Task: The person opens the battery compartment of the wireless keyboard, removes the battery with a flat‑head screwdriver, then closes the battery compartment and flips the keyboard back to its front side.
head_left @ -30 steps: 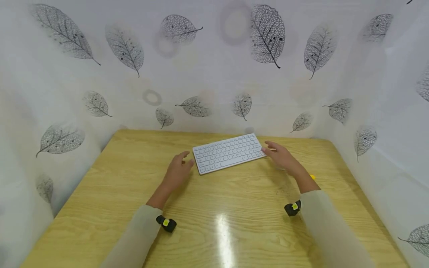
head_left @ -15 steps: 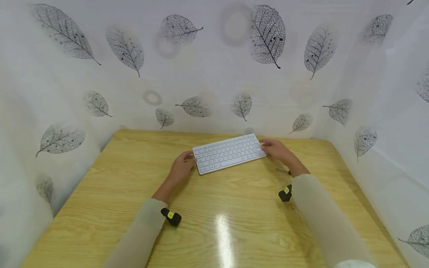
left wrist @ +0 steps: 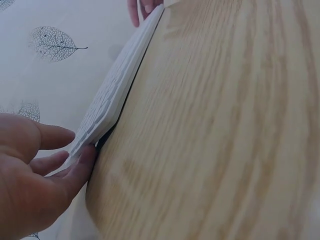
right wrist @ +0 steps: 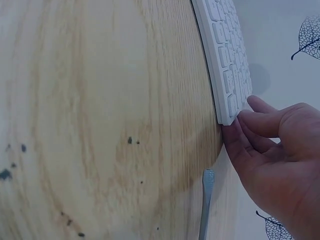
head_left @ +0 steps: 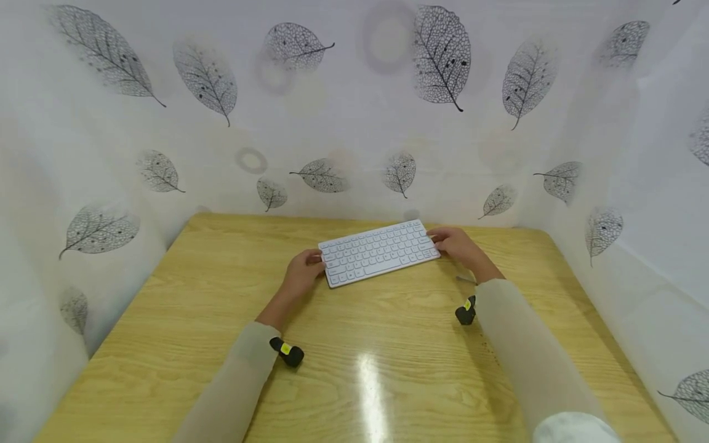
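A white keyboard (head_left: 379,253) lies slightly askew near the back of the wooden table, its left end closer to me. At that left end, my left hand (head_left: 301,274) pinches the short edge. In the left wrist view a fingertip (left wrist: 87,154) reaches under the keyboard's corner. My right hand (head_left: 460,251) holds the opposite short edge, with the thumb (right wrist: 262,122) at the corner and other fingers lower, partly hidden. How far either hand's fingers go beneath the keyboard cannot be seen.
A thin metal shaft with a flattened tip (right wrist: 206,202) lies beside my right hand, mostly hidden by the arm in the head view. Dark specks (right wrist: 130,140) dot the wooden table (head_left: 354,344) there. A leaf-patterned white curtain (head_left: 343,111) encloses the back and sides.
Both hands have closed in from beside the keyboard onto its two short ends. My right forearm has moved forward and left, uncovering part of the metal shaft. The keyboard has hardly moved.
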### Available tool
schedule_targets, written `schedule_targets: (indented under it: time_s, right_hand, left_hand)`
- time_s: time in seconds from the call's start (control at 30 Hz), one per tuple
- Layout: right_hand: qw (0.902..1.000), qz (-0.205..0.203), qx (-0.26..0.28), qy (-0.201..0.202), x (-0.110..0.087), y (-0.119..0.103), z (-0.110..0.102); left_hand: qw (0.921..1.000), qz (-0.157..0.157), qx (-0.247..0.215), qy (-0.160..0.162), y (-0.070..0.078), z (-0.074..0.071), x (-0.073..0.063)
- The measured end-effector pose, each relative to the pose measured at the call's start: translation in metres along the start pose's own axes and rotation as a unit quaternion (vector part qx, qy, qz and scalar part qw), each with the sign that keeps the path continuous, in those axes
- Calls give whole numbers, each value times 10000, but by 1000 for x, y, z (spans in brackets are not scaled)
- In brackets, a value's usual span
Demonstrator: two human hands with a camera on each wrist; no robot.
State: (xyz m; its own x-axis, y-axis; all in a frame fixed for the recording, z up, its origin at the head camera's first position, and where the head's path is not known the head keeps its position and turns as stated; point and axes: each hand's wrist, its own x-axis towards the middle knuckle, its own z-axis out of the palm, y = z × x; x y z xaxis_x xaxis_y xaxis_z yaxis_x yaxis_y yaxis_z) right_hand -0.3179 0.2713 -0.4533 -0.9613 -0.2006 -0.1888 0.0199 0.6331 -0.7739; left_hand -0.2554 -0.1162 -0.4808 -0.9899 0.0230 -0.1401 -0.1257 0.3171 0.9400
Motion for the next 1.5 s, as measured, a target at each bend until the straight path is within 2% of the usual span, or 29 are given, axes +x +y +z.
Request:
schedule_targets:
  time_s: [0.2,0.5,0.8,1.07,1.3,1.5]
  right_hand:
    - [9999,-157,25,-23,6,3,0]
    - [9996,-173,221,-57,8,9,-4]
    - [9990,-88,431,-47,8,9,-2]
    - [9991,-38,422,-47,5,6,-2]
    - [9995,19,285,-104,-2,5,-3]
    - [9996,12,253,-86,-11,6,0]
  left_hand:
    - [9994,-85,-326,126,-1,0,2]
    - [9987,-80,-467,195,-2,3,2]
    - [9990,-113,-251,366,0,6,0]
    - [9989,-192,-301,310,1,6,3]
    - [9996,-111,3,252,3,2,1]
    - [9999,-100,2,115,3,0,0]
